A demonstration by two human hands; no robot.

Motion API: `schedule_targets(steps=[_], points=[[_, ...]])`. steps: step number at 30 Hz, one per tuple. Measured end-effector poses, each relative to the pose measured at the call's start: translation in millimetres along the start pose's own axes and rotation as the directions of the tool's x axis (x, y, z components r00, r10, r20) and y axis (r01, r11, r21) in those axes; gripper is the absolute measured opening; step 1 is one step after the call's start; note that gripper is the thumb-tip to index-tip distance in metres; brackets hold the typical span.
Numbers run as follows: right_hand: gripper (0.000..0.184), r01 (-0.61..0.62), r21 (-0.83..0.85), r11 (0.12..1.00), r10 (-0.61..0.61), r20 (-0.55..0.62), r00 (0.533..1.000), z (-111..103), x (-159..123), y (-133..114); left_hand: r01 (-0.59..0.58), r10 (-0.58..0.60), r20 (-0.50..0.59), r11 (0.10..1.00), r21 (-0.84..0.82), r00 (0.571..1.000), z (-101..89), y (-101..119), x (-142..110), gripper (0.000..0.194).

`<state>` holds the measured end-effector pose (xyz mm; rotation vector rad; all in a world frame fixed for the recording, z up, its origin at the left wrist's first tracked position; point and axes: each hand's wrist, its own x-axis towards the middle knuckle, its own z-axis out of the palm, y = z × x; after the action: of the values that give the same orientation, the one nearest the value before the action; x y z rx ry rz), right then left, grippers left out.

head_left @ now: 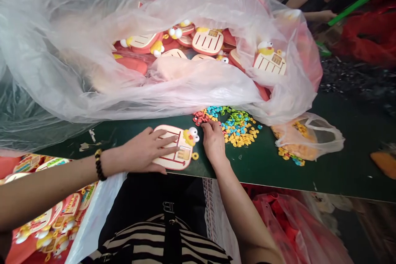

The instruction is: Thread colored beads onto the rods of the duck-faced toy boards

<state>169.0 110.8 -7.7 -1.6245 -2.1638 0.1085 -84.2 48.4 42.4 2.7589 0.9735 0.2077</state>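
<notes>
My left hand [145, 150] lies with its fingers spread across a cream and red toy board [165, 159] on the green table. The board has slots, a yellow face with bulging white eyes and a small yellow ring at one side. My right hand [214, 142] is at the left side of a pile of small plastic pieces [241, 126] in red, blue, green and yellow. Its fingers are curled together by the red pieces [200, 117]; whatever is between the fingertips is hidden.
Behind my hands, a large clear plastic bag [198, 86] holds several similar boards [208, 41]. A small bag of orange and yellow pieces [297, 140] sits at the right. Boards with coloured pieces [62, 214] fill a container below left. Another person's arm [321, 15] shows far right.
</notes>
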Motion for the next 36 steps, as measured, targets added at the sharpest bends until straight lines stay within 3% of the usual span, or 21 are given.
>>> schedule_targets(steps=[3, 6, 9, 12, 17, 21, 24, 28, 33, 36], points=[[0.028, -0.023, 0.073, 0.997, 0.025, -0.038, 0.999, -3, 0, 0, 0.256, -0.251, -0.071, 0.963, 0.079, 0.965, 11.3, 41, -4, 0.072], [0.021, -0.075, 0.253, 0.965, 0.105, -0.110, 0.988, -14, -3, -7, 0.258, -0.254, -0.115, 0.966, 0.028, 0.960, 16.1, 65, -2, 0.070], [0.017, -0.115, 0.460, 0.881, 0.185, -0.111, 0.976, -27, -9, -19, 0.123, -0.127, -0.150, 0.992, -0.036, 0.981, 18.8, 59, 3, 0.066], [0.014, -0.070, 0.510, 0.857, 0.137, -0.095, 0.986, -31, -9, -30, 0.102, -0.109, -0.189, 0.994, -0.043, 0.976, 28.2, 50, 8, 0.067], [0.020, 0.050, 0.377, 0.925, -0.009, -0.109, 0.994, -18, 3, -34, 0.254, -0.255, -0.270, 0.966, -0.040, 0.928, 52.9, 63, 22, 0.069], [0.024, 0.144, 0.214, 0.966, -0.135, -0.058, 0.989, -15, 4, -28, 0.307, -0.307, -0.348, 0.950, -0.057, 0.886, 59.3, 69, 30, 0.046], [0.024, 0.202, 0.077, 0.976, -0.199, -0.040, 0.979, -22, -7, -24, 0.281, -0.287, -0.327, 0.957, -0.067, 0.900, 54.7, 62, 28, 0.036], [0.029, 0.220, 0.006, 0.975, -0.219, -0.072, 0.973, -29, -34, -31, 0.250, -0.265, -0.285, 0.964, -0.088, 0.921, 49.1, 58, 23, 0.038], [0.043, 0.210, 0.116, 0.971, -0.214, 0.020, 0.977, -25, -61, -58, 0.211, -0.249, -0.329, 0.966, -0.147, 0.911, 52.6, 56, 19, 0.040], [0.050, 0.218, 0.283, 0.934, -0.254, 0.096, 0.962, -25, -51, -62, 0.198, -0.262, -0.395, 0.961, -0.196, 0.881, 53.9, 51, 15, 0.048]])
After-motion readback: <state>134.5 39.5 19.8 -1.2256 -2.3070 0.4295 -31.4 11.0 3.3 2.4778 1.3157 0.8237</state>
